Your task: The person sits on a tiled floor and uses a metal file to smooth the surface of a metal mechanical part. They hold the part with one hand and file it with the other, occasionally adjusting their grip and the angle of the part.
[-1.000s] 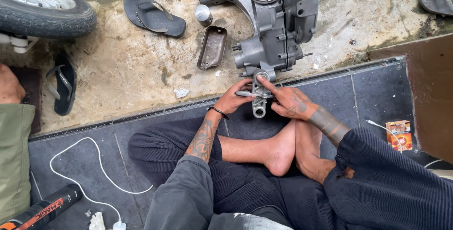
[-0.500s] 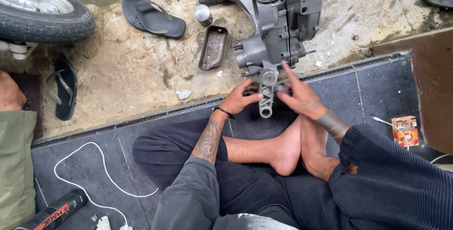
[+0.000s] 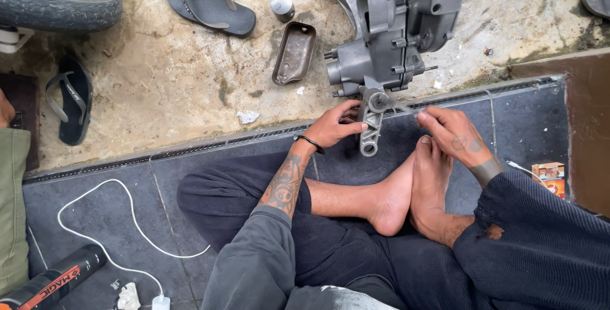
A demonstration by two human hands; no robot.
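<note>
Nearest, the person's bare feet (image 3: 413, 189) rest sole to sole on the dark tiles. Just beyond them, the left hand (image 3: 333, 129) has its fingers closed on the metal bracket (image 3: 370, 129), whose long axis points back toward the feet. The right hand (image 3: 454, 133) pinches a thin rod (image 3: 406, 109) that runs leftward into the bracket's top. Farther out, the grey engine casing (image 3: 387, 30) lies on the concrete, touching the bracket.

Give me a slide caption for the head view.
Seated barefoot, left hand steadies an engine casing's bracket arm; right hand holds a thin rod.
</note>
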